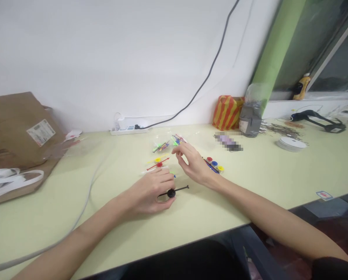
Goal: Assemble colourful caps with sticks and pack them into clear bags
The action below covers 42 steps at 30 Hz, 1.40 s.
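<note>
My left hand (150, 192) rests on the pale table (250, 202), its fingers curled around a black stick with a round hub (173, 191). My right hand (191, 161) hovers just beyond it with fingers loosely spread and nothing in them. Its fingertips are near a clear bag of coloured sticks (166, 146). A red stick with hub (158, 165) and a yellow one (158, 159) lie between the hands and the bag. Small red, blue and yellow discs (215, 163) lie to the right of my right hand.
A brown paper bag (19, 136) lies at the left with white straps. A white power strip (129, 128) and dark cable run along the wall. A striped orange bag (227, 112), a plastic container (251, 112), a tape roll (291, 144) and a white cable (83, 202) are also here.
</note>
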Available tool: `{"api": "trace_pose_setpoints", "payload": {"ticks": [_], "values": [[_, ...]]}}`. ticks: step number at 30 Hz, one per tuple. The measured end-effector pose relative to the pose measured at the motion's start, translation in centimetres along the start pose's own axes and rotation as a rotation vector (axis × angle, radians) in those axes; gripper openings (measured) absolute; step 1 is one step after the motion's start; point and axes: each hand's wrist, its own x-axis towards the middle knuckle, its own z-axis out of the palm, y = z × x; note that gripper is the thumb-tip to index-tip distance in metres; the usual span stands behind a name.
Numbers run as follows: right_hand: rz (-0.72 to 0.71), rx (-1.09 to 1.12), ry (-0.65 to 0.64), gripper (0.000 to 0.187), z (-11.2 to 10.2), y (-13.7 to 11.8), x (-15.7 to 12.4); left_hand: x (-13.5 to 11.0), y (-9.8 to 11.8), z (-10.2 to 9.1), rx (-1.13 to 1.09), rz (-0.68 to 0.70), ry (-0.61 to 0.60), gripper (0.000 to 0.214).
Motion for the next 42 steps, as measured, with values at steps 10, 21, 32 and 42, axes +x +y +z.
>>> {"api": "trace_pose_setpoints", "payload": {"ticks": [10,21,32,42], "values": [[-0.011,-0.017,-0.032,0.024,0.0,-0.1,-0.1,-0.3,-0.4,0.4,0.043,-0.029,-0.056,0.009],[-0.03,0.001,-0.021,0.027,-0.1,-0.1,0.0,-0.3,-0.6,0.5,0.044,-0.04,-0.069,0.016],[-0.033,0.006,-0.02,0.026,0.0,-0.1,-0.1,-0.4,-0.9,0.2,0.056,-0.051,-0.045,0.014],[-0.044,0.006,-0.044,0.026,-0.1,-0.1,-0.1,-0.4,-1.4,-0.1,0.128,-0.038,-0.05,0.024]]}}
